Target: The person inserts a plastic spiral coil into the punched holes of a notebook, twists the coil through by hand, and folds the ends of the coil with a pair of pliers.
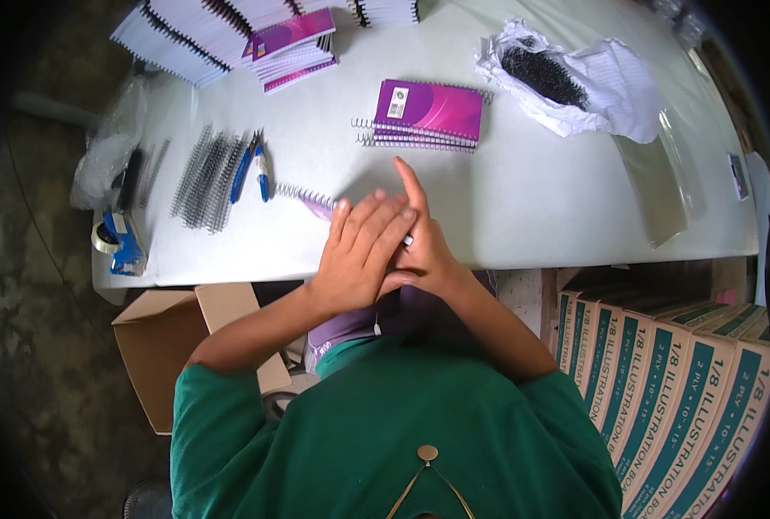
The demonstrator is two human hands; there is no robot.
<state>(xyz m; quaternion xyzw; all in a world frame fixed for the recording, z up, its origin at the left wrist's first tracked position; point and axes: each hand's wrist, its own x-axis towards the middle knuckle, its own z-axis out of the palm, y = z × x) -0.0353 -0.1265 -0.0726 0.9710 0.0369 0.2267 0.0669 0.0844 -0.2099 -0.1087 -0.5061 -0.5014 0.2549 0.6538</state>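
Close to the table's front edge, my left hand lies over a small spiral notebook and covers most of it. Only a bit of its purple cover shows, with a grey wire coil sticking out to the left. My right hand meets the left one from the right, its index finger stretched away from me and its other fingers mostly hidden. A small white bit shows between the hands; I cannot make out what it is. Beyond them lies a short stack of purple notebooks, with coil ends sticking out sideways.
Loose coils lie at the left beside blue-handled pliers and a blue tape dispenser. Finished notebooks are piled at the far left. Crumpled white paper holds black coils at the far right. Cartons stand below right.
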